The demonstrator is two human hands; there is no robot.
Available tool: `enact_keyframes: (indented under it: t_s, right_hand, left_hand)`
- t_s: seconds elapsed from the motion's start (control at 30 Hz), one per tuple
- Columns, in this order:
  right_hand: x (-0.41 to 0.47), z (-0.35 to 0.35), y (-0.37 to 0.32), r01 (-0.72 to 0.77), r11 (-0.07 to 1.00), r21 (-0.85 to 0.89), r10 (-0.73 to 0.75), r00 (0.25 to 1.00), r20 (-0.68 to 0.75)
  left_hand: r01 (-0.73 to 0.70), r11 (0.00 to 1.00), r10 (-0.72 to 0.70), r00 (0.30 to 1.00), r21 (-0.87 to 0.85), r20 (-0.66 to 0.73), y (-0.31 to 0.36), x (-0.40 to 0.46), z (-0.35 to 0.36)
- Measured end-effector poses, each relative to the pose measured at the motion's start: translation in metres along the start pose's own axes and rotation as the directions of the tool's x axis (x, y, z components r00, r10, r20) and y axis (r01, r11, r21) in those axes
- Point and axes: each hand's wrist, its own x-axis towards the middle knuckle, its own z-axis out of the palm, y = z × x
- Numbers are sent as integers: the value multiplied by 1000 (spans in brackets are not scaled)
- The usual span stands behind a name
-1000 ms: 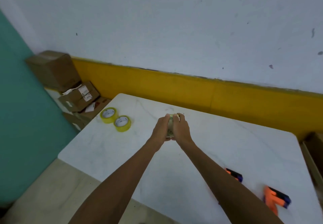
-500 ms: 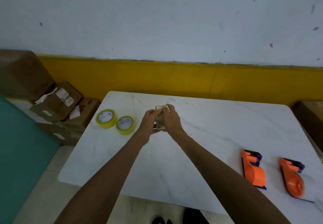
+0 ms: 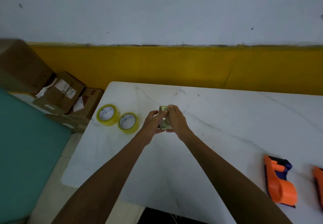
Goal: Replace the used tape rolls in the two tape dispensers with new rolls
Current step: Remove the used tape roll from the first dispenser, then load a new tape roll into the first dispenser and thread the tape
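Both hands hold a small, nearly used-up tape roll (image 3: 165, 124) upright above the middle of the white marble table (image 3: 218, 136). My left hand (image 3: 152, 124) grips its left side and my right hand (image 3: 176, 121) its right side, with the fingers covering most of it. Two full yellow tape rolls (image 3: 107, 114) (image 3: 128, 122) lie flat side by side near the table's left edge. An orange tape dispenser (image 3: 279, 183) lies at the front right, and a second orange dispenser (image 3: 319, 183) is cut off by the right frame edge.
Stacked cardboard boxes (image 3: 59, 96) sit on the floor left of the table, against a yellow and white wall. A teal surface (image 3: 26, 145) fills the left side. The table's front edge runs just below my forearms.
The view has tilted down and shifted, so the dispensers sit lower right and the second is partly cut off. Both hands stay clasped on the small roll above the table's middle.
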Motion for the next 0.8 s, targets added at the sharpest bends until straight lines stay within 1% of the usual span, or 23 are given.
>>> enact_keyframes:
  t_s: [0.13, 0.27, 0.33, 0.37, 0.4, 0.47, 0.57, 0.63, 0.7, 0.8]
  right_hand:
    - [19, 5, 4, -90, 996, 27, 91, 996, -13]
    - [44, 14, 9, -194, 972, 132, 200, 979, -30]
    - [55, 19, 14, -200, 963, 181, 218, 972, -85]
    - [61, 22, 16, -192, 964, 184, 215, 970, -116]
    - [67, 25, 20, -187, 966, 176, 214, 965, -150]
    - [77, 29, 28, -190, 968, 161, 224, 948, -225]
    - [90, 28, 42, -162, 977, 139, 200, 923, -328]
    - [98, 26, 50, -134, 973, 190, 196, 911, -362]
    - [102, 25, 55, -122, 966, 228, 201, 908, -367]
    - [105, 22, 60, -117, 966, 229, 197, 910, -366]
  left_hand:
    - [37, 999, -36, 999, 22, -30, -5, 20, -4]
    - [29, 998, -24, 995, 51, -99, -3, 41, -7]
    - [-10, 993, 32, 983, 121, -182, -2, 55, -7]
    - [-56, 976, 101, 973, 210, -209, -3, 62, -7]
    - [-106, 931, 190, 957, 349, -217, -4, 70, -9]
    - [-156, 786, 325, 928, 599, -184, -10, 84, -14]
    - [-151, 605, 414, 899, 782, -147, -19, 101, -17]
    - [-152, 493, 448, 889, 856, -100, -25, 109, -17]
    - [-149, 451, 427, 902, 880, -66, -33, 115, -16]
    - [-153, 464, 391, 919, 872, -46, -43, 121, -15]
